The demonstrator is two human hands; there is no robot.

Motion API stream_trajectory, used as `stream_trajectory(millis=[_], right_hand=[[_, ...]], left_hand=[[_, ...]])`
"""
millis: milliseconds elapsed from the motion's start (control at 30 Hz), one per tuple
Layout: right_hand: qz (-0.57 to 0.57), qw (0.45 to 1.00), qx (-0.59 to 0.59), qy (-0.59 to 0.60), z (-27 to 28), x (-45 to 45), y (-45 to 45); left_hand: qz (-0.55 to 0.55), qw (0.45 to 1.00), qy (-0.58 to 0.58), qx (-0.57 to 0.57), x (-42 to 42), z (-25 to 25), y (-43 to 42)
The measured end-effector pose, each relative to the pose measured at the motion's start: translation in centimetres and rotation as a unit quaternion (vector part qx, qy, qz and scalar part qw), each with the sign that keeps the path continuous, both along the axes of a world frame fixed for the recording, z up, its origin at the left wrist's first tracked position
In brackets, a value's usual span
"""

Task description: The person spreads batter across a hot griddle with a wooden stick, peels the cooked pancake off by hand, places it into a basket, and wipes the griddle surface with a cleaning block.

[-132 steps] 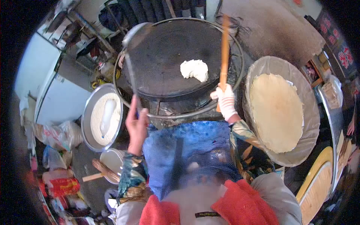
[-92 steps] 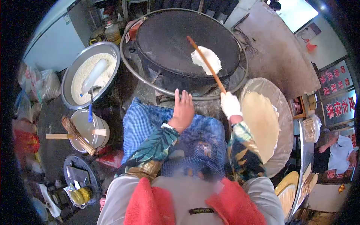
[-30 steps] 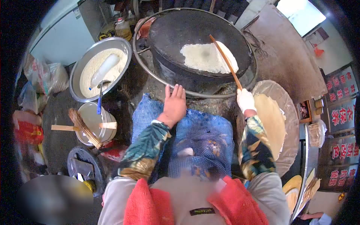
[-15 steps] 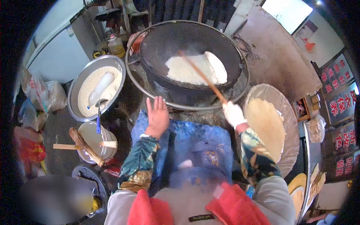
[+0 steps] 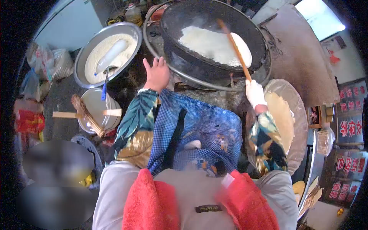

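Observation:
My right hand (image 5: 256, 93), in a white glove, is closed around the near end of a long wooden stick (image 5: 238, 51). The stick reaches over the large round black griddle (image 5: 172, 25) and lies across a sheet of pale batter (image 5: 207, 43). The batter has an uneven edge on the left and a thicker white band on the right. Beside the metal ring (image 5: 191, 78) around the griddle is my bare left hand (image 5: 157, 75). Its fingers are spread and it holds nothing; whether the fingertips touch the ring I cannot tell.
To the left stands a metal basin (image 5: 79, 63) of flour-like powder with a ladle (image 5: 104, 87). Below it, a white bucket (image 5: 111, 124) carries a brush (image 5: 86, 115). A thin round flatbread (image 5: 281, 119) lies on a covered round surface (image 5: 301, 134) at right.
My view has tilted, so the griddle sits higher and further right. The stick has swung across the batter towards its right side. My left hand's fingers have spread wider.

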State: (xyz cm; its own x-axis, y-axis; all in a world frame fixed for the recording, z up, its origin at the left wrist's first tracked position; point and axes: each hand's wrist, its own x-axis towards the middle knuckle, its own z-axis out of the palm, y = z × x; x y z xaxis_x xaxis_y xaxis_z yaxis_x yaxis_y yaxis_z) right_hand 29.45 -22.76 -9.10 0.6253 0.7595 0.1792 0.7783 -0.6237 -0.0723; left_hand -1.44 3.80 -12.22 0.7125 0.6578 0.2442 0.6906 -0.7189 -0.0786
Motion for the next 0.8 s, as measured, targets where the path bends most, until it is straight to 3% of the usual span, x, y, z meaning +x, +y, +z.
stream_trajectory(millis=[67, 133, 167, 233, 300, 333, 367, 433, 500, 633, 667, 733, 800], right_hand=[[0.045, 0.998, -0.035, 0.007, -0.3, -2.8, -1.2], [-0.033, 0.999, -0.036, 0.023, -1.4, -1.2, -2.6], [-0.064, 0.998, -0.016, 0.008, -1.1, 0.8, -2.5], [-0.027, 0.999, 0.005, -0.037, -1.0, 2.0, -2.3], [0.003, 0.999, 0.021, -0.038, -0.1, 1.0, -1.5], [-0.033, 0.999, -0.012, 0.009, 1.6, -1.4, -0.9], [-0.006, 0.999, -0.052, 0.003, 1.4, -2.3, -0.9], [-0.027, 0.999, -0.009, -0.015, -1.8, 0.4, -1.9], [-0.032, 0.999, 0.009, -0.028, -2.2, 3.4, -1.2], [-0.004, 0.999, -0.012, 0.033, 2.8, -2.6, 0.3], [0.021, 0.997, -0.067, 0.015, 1.2, -2.5, 0.1], [-0.024, 0.999, -0.035, 0.010, -1.7, 0.0, -1.3], [-0.066, 0.997, 0.013, -0.030, -1.2, 2.4, -0.5]], left_hand=[[0.016, 1.000, 0.007, -0.010, -0.2, 1.0, 0.8], [0.021, 1.000, 0.008, -0.014, -0.3, 0.7, 1.7], [0.028, 0.998, -0.021, 0.050, -0.1, -0.9, 2.7], [0.047, 0.999, 0.010, 0.011, 0.0, 0.6, 2.4], [-0.008, 1.000, -0.010, 0.010, 0.7, 1.4, 0.0], [-0.057, 0.996, -0.059, 0.036, 1.0, 1.1, -1.9], [-0.088, 0.994, -0.062, 0.023, 1.4, 1.1, -4.2], [-0.115, 0.991, -0.049, -0.043, 1.6, 1.6, -7.9], [-0.083, 0.995, -0.053, 0.028, 2.1, -0.9, -8.0], [-0.076, 0.996, -0.053, 0.008, 1.3, -0.1, -6.2], [-0.073, 0.996, -0.043, 0.005, 1.3, 0.1, -5.5], [-0.074, 0.997, -0.024, 0.005, 0.9, 0.1, -4.9], [-0.069, 0.997, -0.018, 0.008, 0.8, 0.4, -3.7]])
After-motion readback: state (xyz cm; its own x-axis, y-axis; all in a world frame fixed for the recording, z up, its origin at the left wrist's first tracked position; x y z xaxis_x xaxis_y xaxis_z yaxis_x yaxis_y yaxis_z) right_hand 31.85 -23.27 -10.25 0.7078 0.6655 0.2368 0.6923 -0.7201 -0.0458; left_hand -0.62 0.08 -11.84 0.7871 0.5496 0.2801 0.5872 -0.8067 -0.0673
